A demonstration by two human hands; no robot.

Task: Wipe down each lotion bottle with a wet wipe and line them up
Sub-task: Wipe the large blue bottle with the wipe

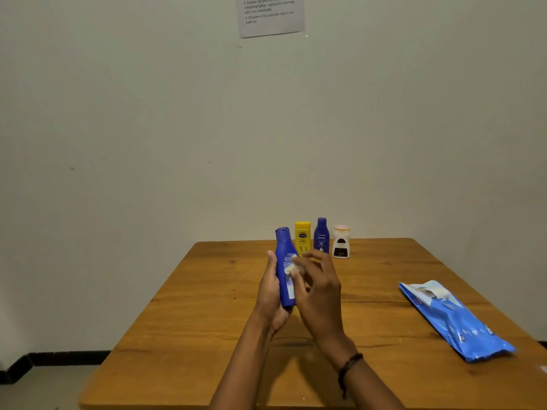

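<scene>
My left hand grips a tall blue lotion bottle above the middle of the wooden table, cap pointing up and away. My right hand pinches a crumpled white wet wipe and presses it against the bottle's label side. Behind them, a yellow bottle, a smaller blue bottle and a white bottle with a dark label stand upright in a row near the table's far edge, by the wall.
A blue wet-wipe pack lies on the table's right side, its flap open with a wipe poking out. A printed sheet hangs on the wall above. Floor and dark skirting show at the lower left.
</scene>
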